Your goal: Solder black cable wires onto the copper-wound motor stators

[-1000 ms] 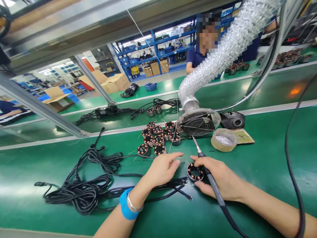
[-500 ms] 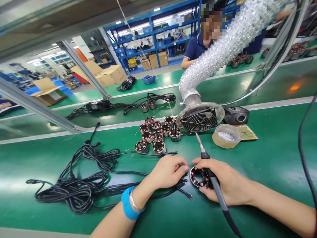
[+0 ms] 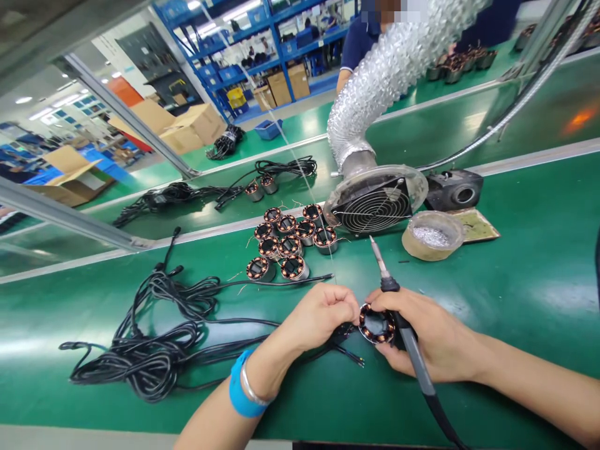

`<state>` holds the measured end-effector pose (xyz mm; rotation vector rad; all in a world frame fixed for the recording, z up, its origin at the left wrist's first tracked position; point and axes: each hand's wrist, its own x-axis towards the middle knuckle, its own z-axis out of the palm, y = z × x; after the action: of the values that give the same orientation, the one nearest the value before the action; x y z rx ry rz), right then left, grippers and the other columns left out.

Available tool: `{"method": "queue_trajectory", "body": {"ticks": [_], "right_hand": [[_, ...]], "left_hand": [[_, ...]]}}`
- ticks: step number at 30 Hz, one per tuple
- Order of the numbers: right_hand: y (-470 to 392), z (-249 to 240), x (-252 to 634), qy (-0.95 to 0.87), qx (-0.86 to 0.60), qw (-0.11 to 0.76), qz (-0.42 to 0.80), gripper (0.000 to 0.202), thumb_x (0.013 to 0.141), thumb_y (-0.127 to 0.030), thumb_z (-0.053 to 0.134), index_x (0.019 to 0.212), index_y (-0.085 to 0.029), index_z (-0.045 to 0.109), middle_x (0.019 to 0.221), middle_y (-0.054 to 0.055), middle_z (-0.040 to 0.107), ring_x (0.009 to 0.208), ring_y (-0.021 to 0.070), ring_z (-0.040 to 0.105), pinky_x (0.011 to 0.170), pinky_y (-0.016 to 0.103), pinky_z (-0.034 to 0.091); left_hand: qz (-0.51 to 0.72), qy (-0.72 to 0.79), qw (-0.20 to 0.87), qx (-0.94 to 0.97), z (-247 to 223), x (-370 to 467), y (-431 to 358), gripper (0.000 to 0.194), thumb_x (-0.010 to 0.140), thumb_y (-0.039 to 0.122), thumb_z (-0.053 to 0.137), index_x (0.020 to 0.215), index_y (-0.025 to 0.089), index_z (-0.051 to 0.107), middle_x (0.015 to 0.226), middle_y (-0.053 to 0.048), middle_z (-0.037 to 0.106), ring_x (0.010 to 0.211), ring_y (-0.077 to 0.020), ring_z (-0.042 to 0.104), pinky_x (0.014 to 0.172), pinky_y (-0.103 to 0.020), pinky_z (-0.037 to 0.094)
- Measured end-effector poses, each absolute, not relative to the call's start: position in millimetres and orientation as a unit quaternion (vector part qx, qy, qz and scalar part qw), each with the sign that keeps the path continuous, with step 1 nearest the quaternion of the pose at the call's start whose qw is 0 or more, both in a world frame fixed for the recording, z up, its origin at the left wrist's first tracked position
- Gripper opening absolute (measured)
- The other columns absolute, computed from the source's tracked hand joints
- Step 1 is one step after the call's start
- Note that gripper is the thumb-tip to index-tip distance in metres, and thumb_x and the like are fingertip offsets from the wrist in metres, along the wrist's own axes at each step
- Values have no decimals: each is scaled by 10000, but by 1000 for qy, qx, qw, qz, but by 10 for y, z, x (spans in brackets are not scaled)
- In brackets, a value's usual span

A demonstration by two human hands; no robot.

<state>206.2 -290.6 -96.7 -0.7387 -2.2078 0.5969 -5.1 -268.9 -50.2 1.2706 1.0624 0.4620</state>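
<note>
My right hand [image 3: 431, 334] grips a soldering iron [image 3: 412, 353], tip pointing away from me, and also holds a copper-wound motor stator [image 3: 377, 324] between thumb and fingers. My left hand [image 3: 328, 315] is closed in a pinch at the stator's left edge; whatever lies between its fingertips is hidden. Black cables [image 3: 164, 350] run from coils at the left to below my left hand, where their stripped wire ends [image 3: 356, 359] show. Behind my hands stand several more stators [image 3: 294, 267] in a cluster, with thin wires sticking out.
A fume extractor [image 3: 375, 209] with a silver duct [image 3: 356, 112] stands behind the iron's tip. Beside it are a round tub [image 3: 431, 236] of shiny bits and a dark iron holder [image 3: 457, 189]. A co-worker [image 3: 359, 47] is across the bench [image 3: 529, 281].
My left hand has closed its fingers and moved against the stator's left edge. The stator has turned to face up more in my right hand. The camera view has shifted and tilted slightly.
</note>
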Motion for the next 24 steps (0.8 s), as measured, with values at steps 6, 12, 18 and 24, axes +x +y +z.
{"method": "queue_trajectory", "body": {"ticks": [6,12,18,24], "right_hand": [[-2923,-973,2058,-858,-288,363,223,399,810,-156,556,1190,-199,442,1048,106,670,908,224,665,758,339,573],[-2959,-971,2057,-856,-298,353,231,408,804,-155,551,1191,-203,432,1021,93,656,868,212,637,735,326,557],[-2958,-963,2043,-853,-311,358,218,387,798,-152,550,1162,-203,429,955,71,621,782,187,573,677,299,522],[-2956,-978,2079,-848,-310,363,232,405,791,-153,565,1170,-194,428,937,53,592,782,176,536,687,284,493]], "left_hand": [[202,482,627,577,-522,-150,-2653,271,711,402,628,634,162,526,553,55,396,541,-87,302,526,-232,235],[242,475,702,472,-587,-69,-2729,326,677,452,694,645,160,552,458,87,364,425,-51,206,446,-224,135],[267,509,694,434,-570,43,-2809,359,727,517,664,709,182,536,431,127,242,414,-59,122,430,-234,107],[73,543,491,677,-381,-277,-2878,289,883,416,592,759,158,635,525,76,302,505,-80,231,482,-235,157]]}}
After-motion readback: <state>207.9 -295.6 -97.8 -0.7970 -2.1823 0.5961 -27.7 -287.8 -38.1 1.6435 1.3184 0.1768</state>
